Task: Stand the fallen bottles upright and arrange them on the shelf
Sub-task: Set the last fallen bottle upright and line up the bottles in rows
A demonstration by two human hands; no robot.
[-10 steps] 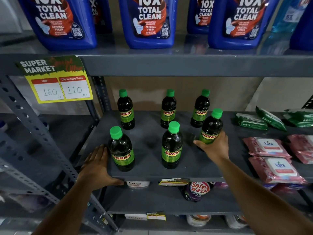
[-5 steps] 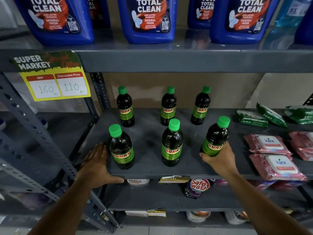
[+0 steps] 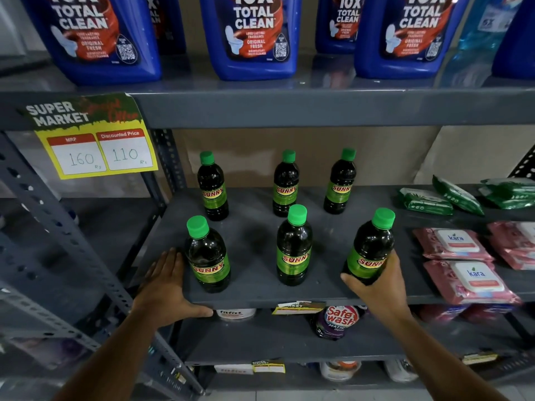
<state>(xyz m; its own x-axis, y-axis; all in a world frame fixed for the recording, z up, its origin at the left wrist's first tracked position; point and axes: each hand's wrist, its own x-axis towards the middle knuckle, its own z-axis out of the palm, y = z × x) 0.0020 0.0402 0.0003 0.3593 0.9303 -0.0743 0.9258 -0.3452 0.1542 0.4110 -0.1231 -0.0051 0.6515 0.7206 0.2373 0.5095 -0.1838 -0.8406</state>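
Several dark SUNNY bottles with green caps stand upright on the grey shelf (image 3: 254, 235) in two rows. The back row has a left bottle (image 3: 212, 188), a middle bottle (image 3: 285, 185) and a right bottle (image 3: 341, 182). In front stand a left bottle (image 3: 207, 256) and a middle bottle (image 3: 293, 247). My right hand (image 3: 376, 285) grips the front right bottle (image 3: 372, 247) low on its body; it stands slightly tilted at the shelf's front. My left hand (image 3: 166, 287) lies flat on the shelf's front left corner, beside the front left bottle, thumb under the edge.
Pink Kara wipe packs (image 3: 463, 273) and green packs (image 3: 425, 201) lie to the right on the same shelf. Blue Total Clean jugs (image 3: 252, 36) fill the shelf above, with a price tag (image 3: 95, 146) hanging from its edge. A Safewash pouch (image 3: 335, 319) sits on the shelf below.
My right hand has carried its bottle from the middle right of the shelf forward and rightwards into the front row. My left hand has stayed on the corner.
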